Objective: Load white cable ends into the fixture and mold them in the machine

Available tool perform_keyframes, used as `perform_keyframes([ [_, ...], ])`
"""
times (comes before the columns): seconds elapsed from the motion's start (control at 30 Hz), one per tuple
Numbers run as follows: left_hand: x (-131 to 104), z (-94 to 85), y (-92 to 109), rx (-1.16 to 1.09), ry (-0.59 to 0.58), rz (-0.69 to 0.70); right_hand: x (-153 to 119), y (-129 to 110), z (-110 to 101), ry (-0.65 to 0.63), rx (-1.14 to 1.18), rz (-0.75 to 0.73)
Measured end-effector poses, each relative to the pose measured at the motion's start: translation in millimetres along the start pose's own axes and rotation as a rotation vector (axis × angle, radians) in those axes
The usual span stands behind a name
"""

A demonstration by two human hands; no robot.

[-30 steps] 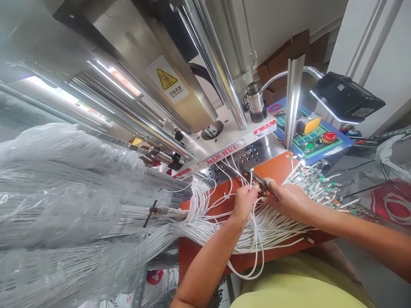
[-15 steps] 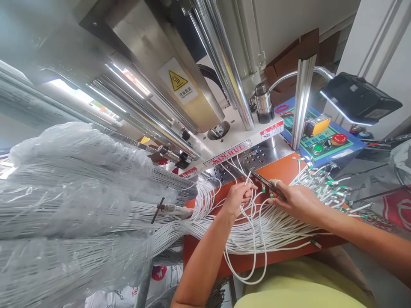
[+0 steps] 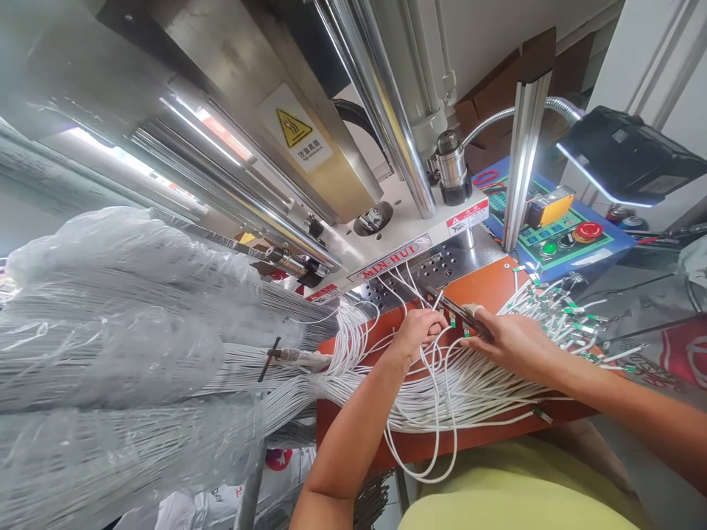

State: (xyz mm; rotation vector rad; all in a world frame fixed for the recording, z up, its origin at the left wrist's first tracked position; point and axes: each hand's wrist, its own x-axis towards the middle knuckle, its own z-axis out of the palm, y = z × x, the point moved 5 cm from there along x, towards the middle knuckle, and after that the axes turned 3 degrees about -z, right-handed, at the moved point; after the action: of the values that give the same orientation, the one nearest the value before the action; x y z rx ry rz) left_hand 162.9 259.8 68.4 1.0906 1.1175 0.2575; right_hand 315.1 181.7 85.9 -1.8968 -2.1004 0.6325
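My left hand (image 3: pixel 423 329) is closed on white cables near the front edge of the press, its fingers curled. In my right hand (image 3: pixel 497 335) is a dark metal tool (image 3: pixel 461 312), long and narrow, its tip pointing up and left at the white cables by the machine. Several white cables (image 3: pixel 407 278) run out from under the white press plate (image 3: pixel 381 263). Small green-and-white connector ends (image 3: pixel 453 322) lie between my hands. Below them a wide bundle of white cables (image 3: pixel 469 397) spreads over the orange-brown board (image 3: pixel 486 288).
Plastic-wrapped cable bundles (image 3: pixel 115 331) fill the left. Overhead hangs a metal housing with a heat warning label (image 3: pixel 295 131). At right are a blue control box (image 3: pixel 607 258) with buttons, an upright metal bar (image 3: pixel 524 162) and a lamp (image 3: pixel 630 158). Connector ends (image 3: pixel 563 316) pile up at the board's right.
The tool's tip has shifted slightly left and up toward the press. My left hand has turned a little, and its extended finger is now more curled. The camera view has shifted slightly.
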Motion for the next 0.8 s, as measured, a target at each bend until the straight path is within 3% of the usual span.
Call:
perform_keyframes([
  [0.43,2.5,0.9,-3.6,-0.041,0.096,-0.005,0.0,-3.5,2.1,0.036,-0.029,-0.036],
  [0.63,8.6,1.3,-5.2,-0.042,0.086,0.026,1.3,-3.9,5.9,0.052,-0.006,-0.023],
  [0.73,1.3,-1.5,3.4,0.199,0.075,0.051,0.0,-3.2,5.6,0.048,-0.013,0.003],
  [0.8,-6.9,-7.1,16.3,0.516,0.161,0.105,-1.0,-3.9,5.1,0.039,-0.019,0.010],
])
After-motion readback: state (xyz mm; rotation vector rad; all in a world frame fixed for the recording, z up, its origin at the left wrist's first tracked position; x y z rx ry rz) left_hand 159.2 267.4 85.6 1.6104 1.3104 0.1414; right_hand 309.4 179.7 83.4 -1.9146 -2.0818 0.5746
